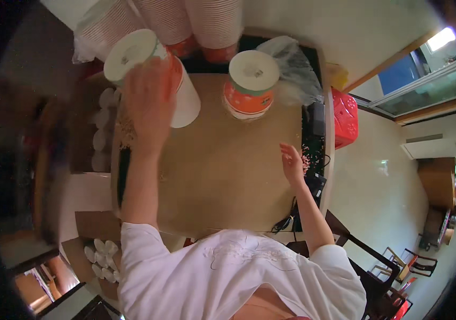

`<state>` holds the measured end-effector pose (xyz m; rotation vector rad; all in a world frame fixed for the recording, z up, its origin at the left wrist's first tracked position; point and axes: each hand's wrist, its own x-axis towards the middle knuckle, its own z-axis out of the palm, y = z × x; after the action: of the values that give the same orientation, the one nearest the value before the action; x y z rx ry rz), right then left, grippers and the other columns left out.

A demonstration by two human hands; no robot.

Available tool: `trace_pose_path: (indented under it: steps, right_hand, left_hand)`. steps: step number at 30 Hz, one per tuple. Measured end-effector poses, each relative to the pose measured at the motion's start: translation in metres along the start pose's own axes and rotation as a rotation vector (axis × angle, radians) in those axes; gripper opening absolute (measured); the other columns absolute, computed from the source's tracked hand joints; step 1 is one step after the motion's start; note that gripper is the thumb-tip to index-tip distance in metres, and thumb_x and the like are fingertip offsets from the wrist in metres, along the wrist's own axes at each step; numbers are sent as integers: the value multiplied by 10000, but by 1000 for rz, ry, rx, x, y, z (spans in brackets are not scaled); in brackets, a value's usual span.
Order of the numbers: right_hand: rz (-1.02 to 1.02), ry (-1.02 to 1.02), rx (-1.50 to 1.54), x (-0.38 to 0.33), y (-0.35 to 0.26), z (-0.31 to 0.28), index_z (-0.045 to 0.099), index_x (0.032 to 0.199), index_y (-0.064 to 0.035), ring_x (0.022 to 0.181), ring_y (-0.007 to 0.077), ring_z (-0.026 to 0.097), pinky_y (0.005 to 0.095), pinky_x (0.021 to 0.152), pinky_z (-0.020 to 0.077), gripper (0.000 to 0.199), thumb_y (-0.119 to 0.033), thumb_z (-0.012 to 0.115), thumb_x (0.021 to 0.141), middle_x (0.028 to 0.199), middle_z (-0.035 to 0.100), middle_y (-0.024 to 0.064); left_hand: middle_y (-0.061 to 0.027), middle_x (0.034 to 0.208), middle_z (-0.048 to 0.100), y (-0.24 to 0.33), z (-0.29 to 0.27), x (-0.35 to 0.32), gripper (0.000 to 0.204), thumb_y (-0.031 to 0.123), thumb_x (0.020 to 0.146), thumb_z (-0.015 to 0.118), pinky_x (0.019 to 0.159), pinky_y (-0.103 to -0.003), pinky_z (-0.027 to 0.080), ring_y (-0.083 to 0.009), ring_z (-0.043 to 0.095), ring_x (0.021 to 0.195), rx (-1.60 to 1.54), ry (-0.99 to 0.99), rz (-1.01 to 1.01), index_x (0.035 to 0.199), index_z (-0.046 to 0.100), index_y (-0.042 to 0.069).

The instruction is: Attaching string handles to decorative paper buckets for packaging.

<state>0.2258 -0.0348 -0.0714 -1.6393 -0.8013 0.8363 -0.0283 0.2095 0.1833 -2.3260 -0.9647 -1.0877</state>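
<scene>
We take the brown tabletop [222,176] as our landmark. Our left hand [150,101] reaches to its far left corner and closes around the side of a stack of paper cups [156,74] that lies tilted, its white round end pointing up and away from us and its orange-and-white side under our fingers. The hand is blurred, so we cannot make out each finger, but the grip wraps the stack.

Our right hand [292,162] hovers open near the right edge of the tabletop, fingers loosely spread and holding nothing. Just beside it, on the dark strip along that edge, lies a scatter of small pink bits [309,157].

At the far middle of the tabletop a second, shorter stack of orange-and-white cups [250,85] stands upright, apart from the one we grip. A crumpled clear plastic bag [292,69] lies just right of it. Beyond the far edge, several long sleeves of stacked cups [185,21] in plastic wrapping lean in.

To the left of the tabletop a cardboard box [97,128] holds rows of white cup ends, and another such box [97,256] sits at its near left. A red plastic stool [345,117] stands on the floor past the right edge. Black cables [286,218] hang at the near right corner.
</scene>
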Motion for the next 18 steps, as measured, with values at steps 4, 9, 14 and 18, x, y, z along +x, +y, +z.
trace_pose_path:
  steps: [4,9,14,18]
  right_hand:
    - [250,3,270,-38,-10,-11,571,1071,-24,945,99,512,202,835,387,264,57,433,861,1045,574,15]
    - [-9,-93,-6,-58,-27,-9,582,1048,-18,919,107,548,220,794,433,281,102,454,829,996,602,39]
    - [-133,-61,-145,-59,-65,3,604,997,-28,875,131,586,233,752,457,247,91,464,833,919,619,64]
    - [-223,-135,-144,-56,-100,23,606,982,-22,878,151,592,241,744,463,236,95,481,818,924,619,81]
  left_hand:
    - [-80,1037,572,-52,-20,11,325,94,720,666,832,-429,431,-289,516,1005,218,-181,-90,1028,563,90]
    - [-111,870,603,-89,-30,24,185,103,726,663,732,-366,457,-274,586,854,-306,-424,-223,875,574,38]
    - [-103,807,614,-112,-38,42,169,131,761,653,714,-321,467,-224,607,777,-405,-417,-296,871,584,23]
    - [-58,866,629,-139,-110,72,241,214,797,655,747,-290,458,-151,586,801,-430,-209,-263,951,611,33]
